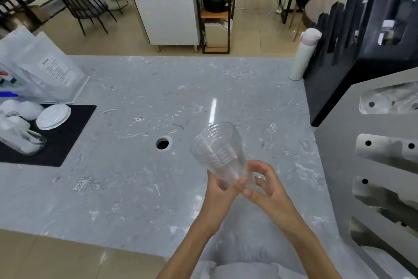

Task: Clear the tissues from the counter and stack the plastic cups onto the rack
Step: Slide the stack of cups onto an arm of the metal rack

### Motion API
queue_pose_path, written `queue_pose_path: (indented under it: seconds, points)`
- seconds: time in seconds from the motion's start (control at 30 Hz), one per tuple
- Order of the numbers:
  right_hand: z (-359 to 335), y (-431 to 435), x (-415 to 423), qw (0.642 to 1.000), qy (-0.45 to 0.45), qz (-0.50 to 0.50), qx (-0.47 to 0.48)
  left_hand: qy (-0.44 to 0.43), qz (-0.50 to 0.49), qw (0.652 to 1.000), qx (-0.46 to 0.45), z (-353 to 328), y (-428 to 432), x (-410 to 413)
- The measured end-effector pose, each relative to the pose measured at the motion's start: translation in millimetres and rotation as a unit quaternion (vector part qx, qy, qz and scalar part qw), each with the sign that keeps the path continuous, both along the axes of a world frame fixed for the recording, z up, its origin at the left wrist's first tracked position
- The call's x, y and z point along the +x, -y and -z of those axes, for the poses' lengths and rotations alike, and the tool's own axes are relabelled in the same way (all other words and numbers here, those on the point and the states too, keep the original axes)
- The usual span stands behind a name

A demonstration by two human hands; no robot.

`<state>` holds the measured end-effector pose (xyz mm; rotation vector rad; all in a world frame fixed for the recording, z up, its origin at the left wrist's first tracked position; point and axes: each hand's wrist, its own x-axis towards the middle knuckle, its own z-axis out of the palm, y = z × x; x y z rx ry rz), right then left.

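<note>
A stack of clear plastic cups [218,150] tilts above the grey marble counter [126,188], mouth pointing up and away from me. My left hand [222,190] grips the lower part of the stack. My right hand [264,190] touches the stack's base from the right, fingers curled around a clear cup bottom [255,180]. The grey cup rack [339,165] with slanted metal slots stands at the right edge of the counter. I see no tissues on the counter.
A round hole [162,143] is cut in the counter left of the cups. A black mat [65,134] at the left holds white lids, bowls and a glass jar. Plastic bags [45,68] lie behind it. A white bottle [304,55] and black organiser [352,41] stand at the back right.
</note>
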<state>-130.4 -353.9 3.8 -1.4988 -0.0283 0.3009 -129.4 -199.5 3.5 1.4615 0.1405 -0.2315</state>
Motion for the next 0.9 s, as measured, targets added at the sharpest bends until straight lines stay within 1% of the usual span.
queue_pose_path:
  seconds: [0.1,0.13,0.2,0.23,0.3,0.4,0.47,0.53,0.6,0.7,0.77,0.83,0.87,0.9]
  points:
    - [-4.4,9.9,-3.1,0.994,-0.025,0.038,0.094,-0.017,0.089,0.996,-0.010,-14.2,16.5,0.8]
    - [-7.7,13.7,-4.0,0.992,-0.030,0.054,0.112,-0.019,0.119,0.993,-0.015,-19.3,18.9,3.8]
    - [-17.2,24.4,-7.3,0.985,-0.008,0.116,0.130,-0.004,0.179,0.984,-0.012,-32.9,21.5,15.6]
    - [-24.9,31.2,-9.7,0.978,0.013,0.156,0.138,0.018,0.202,0.979,-0.011,-40.9,23.8,23.8]
    - [-46.5,45.3,-15.8,0.964,0.047,0.233,0.122,0.066,0.211,0.975,-0.035,-54.0,28.2,41.0]
    - [-82.7,68.3,-33.3,0.942,0.105,0.320,0.016,0.112,0.221,0.964,-0.092,-76.7,41.4,70.2]
    - [-100.9,74.9,-46.3,0.928,0.142,0.344,-0.032,0.153,0.247,0.953,-0.086,-92.5,58.4,84.9]
    - [-116.5,76.3,-56.7,0.907,0.164,0.385,-0.046,0.159,0.279,0.944,-0.074,-107.5,79.4,92.0]
    - [-130.9,77.9,-62.2,0.885,0.170,0.432,-0.029,0.149,0.313,0.934,-0.088,-126.4,99.3,91.0]
    - [-153.1,88.4,-66.5,0.863,0.174,0.473,-0.005,0.135,0.373,0.906,-0.149,-152.6,121.5,89.4]
    - [-167.3,103.0,-68.1,0.855,0.192,0.482,-0.002,0.147,0.416,0.888,-0.132,-167.9,136.0,95.6]
    - [-177.9,122.9,-69.6,0.845,0.225,0.484,0.025,0.173,0.471,0.859,-0.103,-179.9,152.0,103.5]
    - [-181.8,135.6,-70.4,0.840,0.238,0.485,0.044,0.198,0.485,0.848,-0.082,-185.6,161.4,107.8]
    - [-185.1,148.6,-71.1,0.834,0.244,0.491,0.058,0.231,0.472,0.849,-0.056,-187.9,170.6,113.9]
